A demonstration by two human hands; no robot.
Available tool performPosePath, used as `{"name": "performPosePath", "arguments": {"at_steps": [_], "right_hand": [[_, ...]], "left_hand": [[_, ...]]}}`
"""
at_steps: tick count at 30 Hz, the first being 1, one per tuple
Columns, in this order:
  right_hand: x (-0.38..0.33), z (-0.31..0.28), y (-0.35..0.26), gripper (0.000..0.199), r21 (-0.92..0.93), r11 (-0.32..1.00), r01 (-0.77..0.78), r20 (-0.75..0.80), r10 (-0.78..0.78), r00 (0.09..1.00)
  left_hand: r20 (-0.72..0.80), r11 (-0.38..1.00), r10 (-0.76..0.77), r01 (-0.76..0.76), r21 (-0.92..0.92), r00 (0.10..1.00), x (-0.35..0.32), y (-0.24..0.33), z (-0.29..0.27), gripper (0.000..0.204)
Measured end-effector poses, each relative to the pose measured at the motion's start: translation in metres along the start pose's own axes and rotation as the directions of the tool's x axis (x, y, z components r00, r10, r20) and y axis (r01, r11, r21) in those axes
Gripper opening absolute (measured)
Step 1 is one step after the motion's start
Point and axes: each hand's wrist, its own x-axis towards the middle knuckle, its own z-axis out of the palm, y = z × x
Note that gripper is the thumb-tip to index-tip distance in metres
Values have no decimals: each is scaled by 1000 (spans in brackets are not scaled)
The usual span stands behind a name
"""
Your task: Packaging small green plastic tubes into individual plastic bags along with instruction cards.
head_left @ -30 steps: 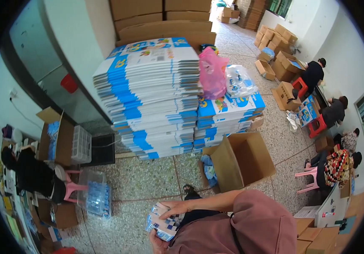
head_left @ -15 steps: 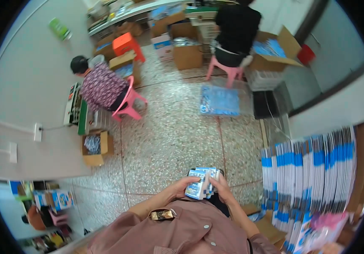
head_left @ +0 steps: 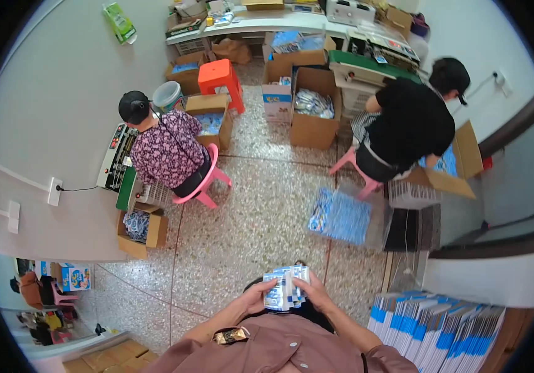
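In front of my lap I hold a fanned bunch of small blue-and-white packets (head_left: 285, 287). My left hand (head_left: 256, 296) grips the left side of the bunch, its thumb lying over the front packet. My right hand (head_left: 314, 293) closes on the right side, with the thumb on top near the overlapping edges. The undersides of the packets and most of the fingers are hidden. On my brownish-pink shirt, below the left forearm, rests a small gold-wrapped item (head_left: 231, 336).
Two people sit on pink stools at sealing machines, left (head_left: 114, 158) and right (head_left: 385, 50). A clear bag of blue packets (head_left: 341, 216) lies on the speckled floor. Open cartons (head_left: 314, 127) and an orange stool (head_left: 220, 81) stand farther back. Stacked flat blue-white cartons (head_left: 434, 329) fill the lower right.
The view has tilted up and shifted, so more of the back bench and the right-hand worker shows. My hands still hold the packets, which look more evenly fanned.
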Motion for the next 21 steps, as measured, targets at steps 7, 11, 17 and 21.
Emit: {"name": "performPosePath", "arguments": {"at_steps": [7, 11, 17, 21], "right_hand": [[168, 46, -118, 45, -326, 945, -33, 171, 94, 981], [263, 78, -180, 43, -288, 958, -9, 229, 78, 970], [379, 97, -279, 43, -182, 983, 36, 113, -15, 994], [464, 98, -337, 44, -193, 980, 37, 60, -26, 998]], "left_hand": [[-71, 926, 311, -319, -200, 948, 34, 144, 29, 48], [-27, 925, 318, -316, -212, 948, 64, 255, 35, 48], [63, 962, 245, -235, -137, 967, 125, 420, 75, 46], [62, 965, 252, -246, -96, 966, 181, 513, 92, 46]]}}
